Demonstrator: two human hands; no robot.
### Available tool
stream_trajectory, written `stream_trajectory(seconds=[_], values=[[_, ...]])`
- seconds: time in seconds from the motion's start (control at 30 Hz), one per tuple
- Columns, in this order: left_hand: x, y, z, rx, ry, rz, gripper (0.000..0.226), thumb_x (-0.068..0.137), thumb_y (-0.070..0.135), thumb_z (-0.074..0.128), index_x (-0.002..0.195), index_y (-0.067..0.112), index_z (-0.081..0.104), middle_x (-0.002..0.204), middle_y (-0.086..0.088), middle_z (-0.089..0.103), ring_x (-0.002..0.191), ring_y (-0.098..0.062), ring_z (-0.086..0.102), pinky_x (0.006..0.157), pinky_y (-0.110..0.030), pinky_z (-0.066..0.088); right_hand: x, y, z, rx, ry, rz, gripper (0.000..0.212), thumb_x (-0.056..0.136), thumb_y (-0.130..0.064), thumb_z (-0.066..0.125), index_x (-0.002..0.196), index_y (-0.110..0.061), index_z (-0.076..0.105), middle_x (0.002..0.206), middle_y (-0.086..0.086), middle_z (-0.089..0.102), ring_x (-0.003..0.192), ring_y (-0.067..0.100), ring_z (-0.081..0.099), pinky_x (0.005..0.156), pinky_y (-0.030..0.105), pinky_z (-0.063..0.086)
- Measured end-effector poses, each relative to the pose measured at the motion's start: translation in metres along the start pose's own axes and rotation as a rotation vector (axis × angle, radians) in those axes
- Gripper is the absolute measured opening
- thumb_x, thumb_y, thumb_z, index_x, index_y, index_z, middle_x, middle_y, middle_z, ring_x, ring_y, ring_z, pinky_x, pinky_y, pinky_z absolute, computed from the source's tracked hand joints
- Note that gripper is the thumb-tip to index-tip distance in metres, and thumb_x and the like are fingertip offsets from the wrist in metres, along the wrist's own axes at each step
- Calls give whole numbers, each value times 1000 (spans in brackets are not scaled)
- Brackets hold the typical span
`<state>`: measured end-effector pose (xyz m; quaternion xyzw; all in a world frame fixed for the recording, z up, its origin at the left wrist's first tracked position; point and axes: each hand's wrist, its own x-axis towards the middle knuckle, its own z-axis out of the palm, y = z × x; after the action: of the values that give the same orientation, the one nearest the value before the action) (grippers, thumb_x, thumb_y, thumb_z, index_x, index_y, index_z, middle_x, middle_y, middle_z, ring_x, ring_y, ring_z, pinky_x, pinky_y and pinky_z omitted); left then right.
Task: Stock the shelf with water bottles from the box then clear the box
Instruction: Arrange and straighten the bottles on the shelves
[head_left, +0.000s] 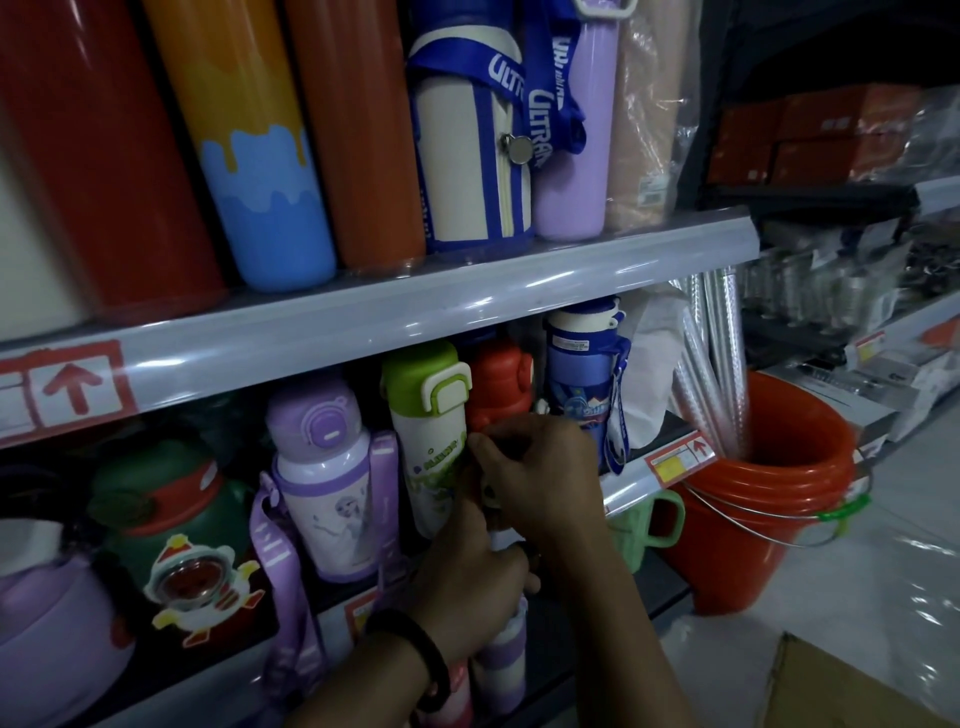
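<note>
At the middle shelf (626, 486) of a shop rack, we find both hands working close together in front of the stocked row. The left hand (467, 582), a black band on its wrist, has its fingers curled around the lower part of a pale bottle (492, 500). The right hand (540, 478) sits just above, fingers bent and pinching at the top of the same bottle. The hands cover nearly all of it, and we cannot tell whether its base touches the shelf.

It sits just in front of a white bottle with a green lid (428, 415) and a red bottle (498, 384). A blue bottle (582, 374) is to the right and a purple strapped bottle (322, 467) to the left.

The upper shelf (467, 301) carries tall flasks (270, 208), upright and side by side.

The cardboard box (841, 686) shows only a corner at lower right, well apart from the hands; we cannot see its contents.

Beside the rack stands an orange bucket (753, 499) holding shiny tubes (722, 374). A green mug (644, 519) sits just under the shelf's right end.
</note>
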<state>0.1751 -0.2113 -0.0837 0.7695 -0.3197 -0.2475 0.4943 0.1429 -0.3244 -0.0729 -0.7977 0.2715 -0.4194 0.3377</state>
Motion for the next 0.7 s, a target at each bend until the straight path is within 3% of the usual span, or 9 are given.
stream_trajectory(seconds=[0.07,0.13,0.2,0.3,0.4,0.47,0.57,0.67,0.7], values=[[1,-1,2,-18,8,-18,29,92,-2,59,114,16,62,75,5,77,71,-20,76,64,-36,63,2,-2,-7,-5,-65,-37,31,88,-45,67,71,-21,78,64,-8,72,61,5,66,61,33,53],[1,0,5,-39,1,-18,23,94,2,63,112,17,64,77,4,77,70,-20,76,58,-29,60,5,-3,-17,-46,-146,-35,41,85,-52,60,70,-18,77,63,-6,71,61,6,67,62,35,54],[0,0,7,-68,-24,-28,31,94,4,64,116,25,60,90,3,77,72,-20,76,57,-28,57,8,0,-27,-49,-177,-24,33,86,-47,64,72,-21,79,66,-5,73,62,8,69,66,37,56],[-1,-3,9,-93,-26,7,51,91,4,65,124,40,50,103,14,70,83,-17,76,62,-28,56,10,10,-42,-23,-15,27,6,84,-30,76,89,-33,77,73,-11,73,68,4,69,66,31,57],[-2,-7,8,-37,-16,90,70,85,7,67,124,61,44,107,31,66,96,-7,72,76,-33,61,10,23,-52,-28,17,88,38,82,-21,79,115,-39,70,80,-17,67,73,-1,64,65,18,47],[-2,-9,8,-47,-28,101,71,85,6,67,127,59,44,108,25,67,95,-4,70,76,-32,61,12,29,-54,2,-49,91,50,87,-14,73,130,-39,65,85,-19,64,74,-1,64,69,20,51],[-2,-8,10,-66,-58,103,79,86,5,66,139,56,37,120,20,64,100,-9,71,73,-27,58,12,35,-52,13,-141,50,56,94,-11,67,140,-43,60,92,-24,64,72,0,65,75,29,58],[-3,-6,10,-68,-52,120,87,86,10,66,144,61,27,132,22,62,111,-12,68,83,-31,59,12,38,-47,-10,-206,33,59,98,-11,67,146,-42,54,99,-19,66,69,-9,61,65,9,49],[-3,-6,9,-69,-48,123,88,84,13,67,145,61,27,134,23,61,113,-11,67,85,-33,60,13,40,-45,-13,-206,22,56,98,-12,67,144,-42,54,98,-19,67,69,-10,62,64,8,48]])
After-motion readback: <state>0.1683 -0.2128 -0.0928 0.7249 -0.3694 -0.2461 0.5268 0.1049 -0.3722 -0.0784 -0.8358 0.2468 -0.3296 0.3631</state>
